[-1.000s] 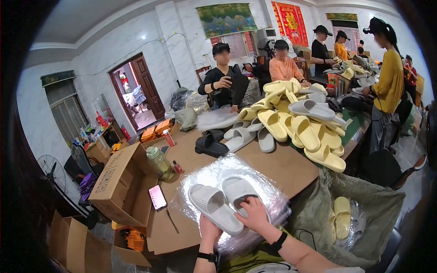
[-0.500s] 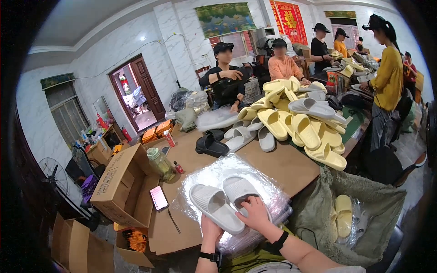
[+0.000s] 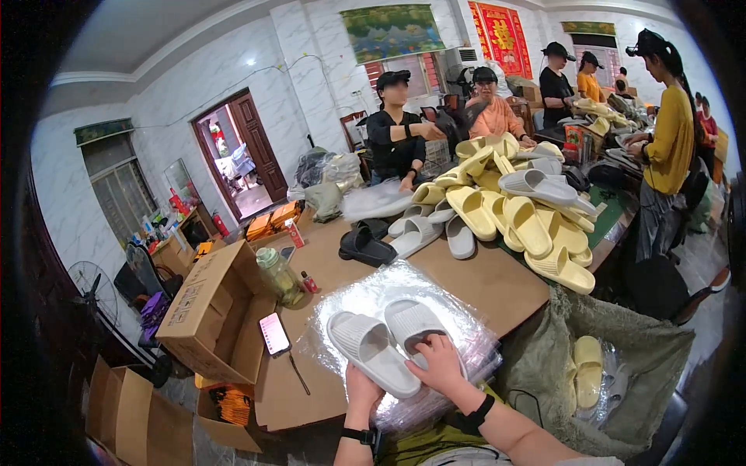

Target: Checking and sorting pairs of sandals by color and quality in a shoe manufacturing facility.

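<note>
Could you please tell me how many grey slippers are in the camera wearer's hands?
2: the left slipper, with the left hand under its heel half, and the right slipper, partly covered by the right hand. No third one shows there.

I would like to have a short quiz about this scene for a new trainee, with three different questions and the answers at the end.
1. Which colour is the pair of slippers that the person's left hand and right hand hold? A) yellow; B) black; C) light grey.
2. True or false: the phone lies to the left of the clear plastic bags.
3. Complete: most slippers in the big pile are ____.

Key: 1. C; 2. True; 3. yellow.
</note>
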Available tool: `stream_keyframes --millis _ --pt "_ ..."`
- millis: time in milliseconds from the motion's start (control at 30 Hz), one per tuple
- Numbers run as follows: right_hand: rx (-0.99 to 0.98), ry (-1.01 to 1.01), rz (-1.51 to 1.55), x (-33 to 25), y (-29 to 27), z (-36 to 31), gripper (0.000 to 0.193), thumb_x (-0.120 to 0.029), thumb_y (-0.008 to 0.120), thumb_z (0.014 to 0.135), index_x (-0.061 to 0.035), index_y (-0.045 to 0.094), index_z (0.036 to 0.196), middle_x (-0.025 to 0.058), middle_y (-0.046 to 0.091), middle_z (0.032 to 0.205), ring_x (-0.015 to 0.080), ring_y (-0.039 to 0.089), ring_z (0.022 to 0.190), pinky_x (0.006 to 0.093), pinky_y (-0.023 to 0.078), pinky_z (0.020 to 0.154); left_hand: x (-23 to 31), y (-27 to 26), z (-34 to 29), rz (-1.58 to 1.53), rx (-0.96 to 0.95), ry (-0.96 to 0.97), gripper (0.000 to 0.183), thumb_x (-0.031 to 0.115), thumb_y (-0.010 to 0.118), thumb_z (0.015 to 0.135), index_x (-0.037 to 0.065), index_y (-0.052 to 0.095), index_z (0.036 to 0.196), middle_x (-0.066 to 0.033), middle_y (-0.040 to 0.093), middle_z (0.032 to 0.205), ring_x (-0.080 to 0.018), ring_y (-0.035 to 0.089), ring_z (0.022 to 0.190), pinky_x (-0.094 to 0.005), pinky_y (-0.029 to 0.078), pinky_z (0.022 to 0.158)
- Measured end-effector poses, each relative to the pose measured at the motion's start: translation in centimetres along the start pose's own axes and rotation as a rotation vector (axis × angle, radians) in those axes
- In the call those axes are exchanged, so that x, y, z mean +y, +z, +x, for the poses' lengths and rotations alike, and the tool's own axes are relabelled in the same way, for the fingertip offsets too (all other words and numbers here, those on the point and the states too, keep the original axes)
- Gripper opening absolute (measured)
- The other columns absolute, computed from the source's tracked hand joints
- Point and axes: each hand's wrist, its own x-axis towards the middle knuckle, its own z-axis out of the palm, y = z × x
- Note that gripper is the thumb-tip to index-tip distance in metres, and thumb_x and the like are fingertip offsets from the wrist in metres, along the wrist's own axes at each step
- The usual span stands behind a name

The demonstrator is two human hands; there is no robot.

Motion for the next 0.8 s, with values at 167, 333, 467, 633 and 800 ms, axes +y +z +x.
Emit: stream_keyframes --millis 167,333,467,633,800 --pt "0.026 -0.002 0.028 0.2 0.1 -0.1 0.040 -0.039 0.079 0.079 -0.0105 0.069 0.106 0.0142 0.056 0.115 0.0356 0.054 0.109 0.0469 0.047 0.092 1.2 -0.2 -0.2 0.137 0.003 -0.019 0.044 0.018 0.080 0.072 0.003 0.071 0.112 -0.0196 0.068 0.116 -0.0386 0.062 0.110 -0.0445 0.051 0.093" --pt "0.024 -0.006 0.031 0.2 0.0 0.0 0.040 -0.038 0.079 0.079 -0.0098 0.069 0.105 0.0143 0.056 0.114 0.0355 0.054 0.108 0.0468 0.047 0.090 1.3 -0.5 0.1 0.225 -0.042 0.098 0.044 0.017 0.079 0.073 0.003 0.070 0.113 -0.0197 0.067 0.117 -0.0378 0.063 0.111 -0.0440 0.051 0.094" --pt "0.039 -0.011 0.039 -0.1 -0.4 0.1 0.039 -0.037 0.079 0.078 -0.0089 0.070 0.103 0.0142 0.057 0.113 0.0352 0.055 0.107 0.0465 0.048 0.089 1.0 -0.5 -0.1 0.252 -0.041 0.102 0.045 0.017 0.079 0.073 0.004 0.070 0.115 -0.0197 0.067 0.118 -0.0379 0.063 0.111 -0.0438 0.051 0.094" --pt "0.035 -0.015 0.040 -0.1 -0.3 0.0 0.040 -0.038 0.079 0.078 -0.0084 0.070 0.103 0.0144 0.057 0.113 0.0359 0.055 0.107 0.0467 0.048 0.090 0.4 -0.5 -0.1 0.263 -0.047 0.123 0.044 0.017 0.079 0.074 0.004 0.070 0.115 -0.0193 0.067 0.118 -0.0371 0.062 0.112 -0.0431 0.051 0.094" --pt "0.021 -0.009 0.024 0.1 -0.1 -0.1 0.041 -0.039 0.079 0.079 -0.0084 0.069 0.105 0.0149 0.056 0.114 0.0366 0.054 0.108 0.0470 0.047 0.091 1.1 -0.3 -0.1 0.179 -0.038 0.058 0.040 0.017 0.077 0.075 0.004 0.072 0.112 -0.0190 0.068 0.117 -0.0371 0.061 0.114 -0.0429 0.050 0.095"
